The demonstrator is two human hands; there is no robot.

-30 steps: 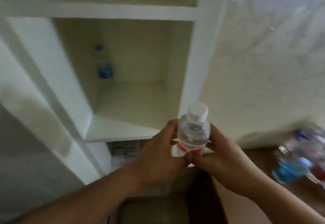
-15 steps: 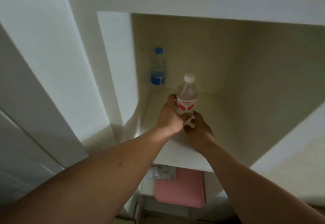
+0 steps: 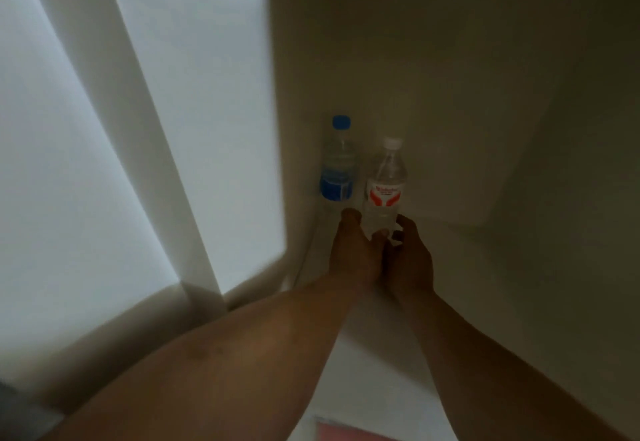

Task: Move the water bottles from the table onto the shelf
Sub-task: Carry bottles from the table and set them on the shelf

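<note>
A clear water bottle with a white cap and a red-and-white label (image 3: 384,184) stands upright deep inside the shelf compartment (image 3: 374,354). My left hand (image 3: 353,250) and my right hand (image 3: 408,257) both grip its lower part from either side. Just to its left, in the back left corner, stands a second bottle with a blue cap and blue label (image 3: 337,163). The two bottles are close together; whether they touch is unclear. The held bottle's base is hidden by my fingers.
The compartment's white left wall (image 3: 194,94) and beige back wall (image 3: 450,94) enclose the bottles. The shelf floor stretches to the right of the bottles. A pink object (image 3: 349,432) shows below the shelf's front edge.
Both hands have carried the red-label bottle from in front of the shelf deep into the compartment, next to the blue-cap bottle. The view has moved closer in.
</note>
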